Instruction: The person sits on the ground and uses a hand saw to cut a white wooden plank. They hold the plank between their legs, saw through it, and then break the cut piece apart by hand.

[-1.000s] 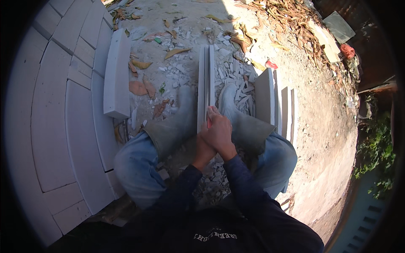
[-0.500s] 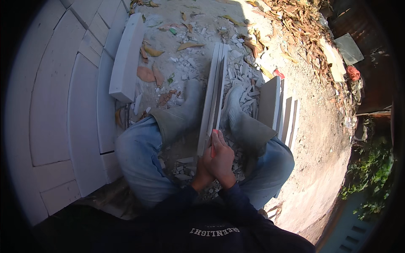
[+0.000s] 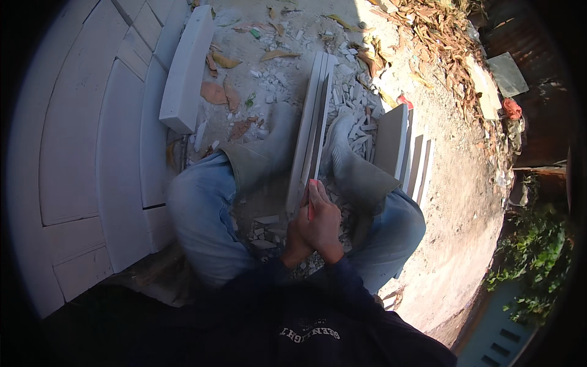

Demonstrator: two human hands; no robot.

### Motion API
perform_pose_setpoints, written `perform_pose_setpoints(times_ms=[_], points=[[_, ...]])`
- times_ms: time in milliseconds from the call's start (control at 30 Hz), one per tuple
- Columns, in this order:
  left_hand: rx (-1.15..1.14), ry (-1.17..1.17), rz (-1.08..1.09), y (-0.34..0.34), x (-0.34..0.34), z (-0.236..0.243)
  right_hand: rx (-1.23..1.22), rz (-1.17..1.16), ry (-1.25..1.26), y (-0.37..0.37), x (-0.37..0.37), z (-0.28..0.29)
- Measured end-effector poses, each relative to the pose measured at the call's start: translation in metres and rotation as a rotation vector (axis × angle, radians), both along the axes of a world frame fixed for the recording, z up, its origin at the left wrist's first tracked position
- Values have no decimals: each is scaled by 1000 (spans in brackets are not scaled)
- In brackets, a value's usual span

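Observation:
I sit with a long white slab standing on edge between my grey rubber boots. Both hands meet at the slab's near end. My right hand is wrapped around a thin red tool whose tip rests against the slab's edge. My left hand sits just under and beside the right one, fingers curled, pressed to the slab's near end; what it grips is hidden.
White rubble litters the dirt around the boots. A white block lies to the left beside stacked white panels. Several slabs lean on edge to the right. Dry leaves pile at the far right.
My hands have slid down toward the near end of the slab, and the view has tilted a little; the slab stays upright between my boots.

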State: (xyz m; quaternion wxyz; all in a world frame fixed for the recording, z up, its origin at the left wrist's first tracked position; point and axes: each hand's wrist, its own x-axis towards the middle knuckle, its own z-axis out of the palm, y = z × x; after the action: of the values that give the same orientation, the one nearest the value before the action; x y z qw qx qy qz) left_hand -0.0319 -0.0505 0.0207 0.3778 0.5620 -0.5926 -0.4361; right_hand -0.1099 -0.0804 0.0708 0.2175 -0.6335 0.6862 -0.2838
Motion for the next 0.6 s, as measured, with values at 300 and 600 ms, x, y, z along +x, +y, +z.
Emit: perform_pose_setpoints(times_ms=[300,600], points=[[-15,12,13,-82,-10,2,86,-8,166,-84,-8,6],[166,-3,-45,32,14,20,36,-10,85,33,9,7]])
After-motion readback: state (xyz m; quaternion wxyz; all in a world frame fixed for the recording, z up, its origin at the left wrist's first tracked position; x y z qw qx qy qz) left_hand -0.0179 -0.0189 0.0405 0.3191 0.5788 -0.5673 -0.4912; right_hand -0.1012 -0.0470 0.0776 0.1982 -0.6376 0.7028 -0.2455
